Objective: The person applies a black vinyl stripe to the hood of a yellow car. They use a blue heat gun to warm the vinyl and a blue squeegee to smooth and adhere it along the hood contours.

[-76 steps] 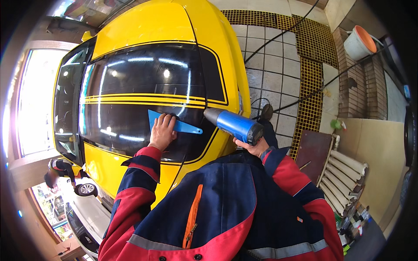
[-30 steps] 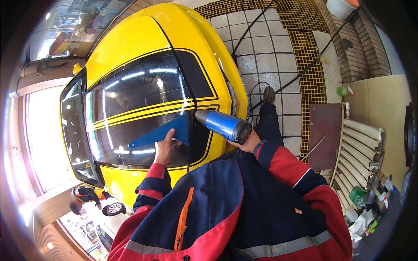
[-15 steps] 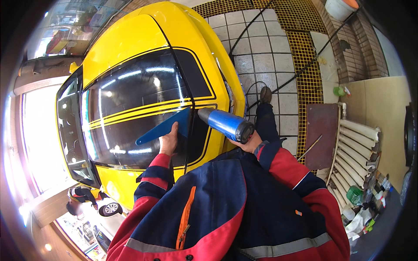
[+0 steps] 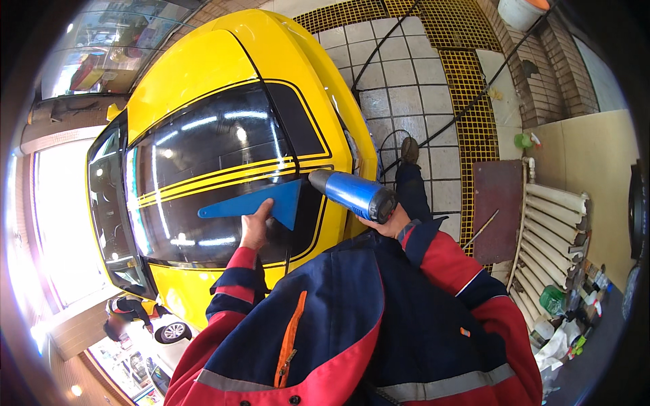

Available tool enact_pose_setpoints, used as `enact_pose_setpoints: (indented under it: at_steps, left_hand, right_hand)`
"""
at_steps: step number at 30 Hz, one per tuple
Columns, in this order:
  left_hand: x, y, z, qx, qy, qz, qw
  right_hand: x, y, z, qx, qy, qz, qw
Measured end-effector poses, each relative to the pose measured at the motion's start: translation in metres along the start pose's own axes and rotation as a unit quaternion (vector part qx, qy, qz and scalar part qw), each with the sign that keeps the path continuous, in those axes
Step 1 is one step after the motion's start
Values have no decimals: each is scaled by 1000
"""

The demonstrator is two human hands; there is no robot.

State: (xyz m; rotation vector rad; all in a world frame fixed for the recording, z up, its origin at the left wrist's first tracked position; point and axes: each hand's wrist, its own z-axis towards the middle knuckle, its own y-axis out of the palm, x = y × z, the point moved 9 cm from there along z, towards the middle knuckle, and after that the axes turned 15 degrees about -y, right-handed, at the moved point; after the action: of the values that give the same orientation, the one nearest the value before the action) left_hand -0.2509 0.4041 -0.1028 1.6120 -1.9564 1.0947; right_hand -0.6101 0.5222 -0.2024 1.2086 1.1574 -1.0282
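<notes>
My left hand (image 4: 254,229) is closed on a flat blue triangular squeegee (image 4: 286,196), held over the dark part of the hood near its front edge; whether it touches the surface I cannot tell. In my right hand (image 4: 394,222) is a blue heat gun (image 4: 356,195), its dark nozzle aimed left toward the hood's front edge. The grip of the heat gun is mostly hidden. Below both tools lies the yellow car (image 4: 193,57), with black panels (image 4: 213,128) and thin yellow stripes on its hood.
A black hose (image 4: 467,111) crosses the tiled floor (image 4: 433,128) and yellow floor grating (image 4: 475,135). At right stand a white radiator (image 4: 552,216), a brown board (image 4: 494,210) and a heap of bottles and rags. A bucket (image 4: 521,13) is at the far right. Another person (image 4: 128,312) bends at lower left.
My left hand has moved slightly left and down, turning the squeegee so that its long upper edge lies flatter. The heat gun in my right hand has barely moved.
</notes>
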Motion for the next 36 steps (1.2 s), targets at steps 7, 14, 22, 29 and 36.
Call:
enact_pose_setpoints:
  at_steps: [7,14,22,29,36]
  left_hand:
    - [1,-50,-21,146,11,-59,987]
    - [7,-31,-22,163,62,87,981]
    - [6,1,-4,120,12,201,972]
    - [-29,90,-67,-52,4,241,969]
    - [-48,147,-102,-6,-91,154,984]
  right_hand:
    - [0,25,10,4,-43,56,998]
    - [2,33,16,-14,-55,0,998]
    - [11,23,14,-3,-2,-20,1000]
    - [20,-9,25,13,25,73,997]
    - [12,-40,43,-63,20,84,994]
